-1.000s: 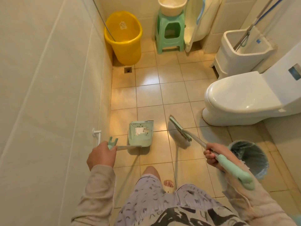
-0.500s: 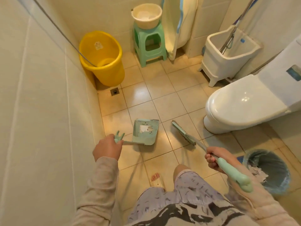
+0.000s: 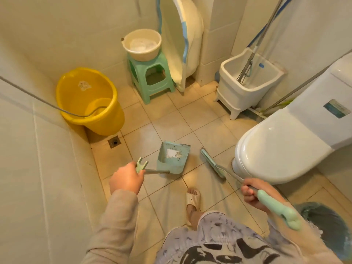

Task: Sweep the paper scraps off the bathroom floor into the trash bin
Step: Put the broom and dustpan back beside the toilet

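A mint-green dustpan (image 3: pixel 172 161) sits low over the tiled floor with white paper scraps (image 3: pixel 173 153) and dark specks inside it. My left hand (image 3: pixel 126 179) grips the forked end of its long handle. My right hand (image 3: pixel 254 194) grips the mint handle of a broom (image 3: pixel 213 166), whose narrow head rests on the floor just right of the dustpan. The trash bin (image 3: pixel 329 225), lined with a blue-green bag, stands at the lower right behind my right forearm and is partly cut off by the frame edge.
A white toilet (image 3: pixel 282 149) fills the right side. A yellow bucket (image 3: pixel 89 100), a green stool (image 3: pixel 152 77) with a basin, and a white mop sink (image 3: pixel 247 82) line the far wall. A floor drain (image 3: pixel 114 142) lies by the left wall. My slippered foot (image 3: pixel 192 199) stands below the dustpan.
The view has swung up and left, showing more of the far wall and shifting the trash bin toward the lower right. Both hands keep their grips; dustpan and broom stay side by side.
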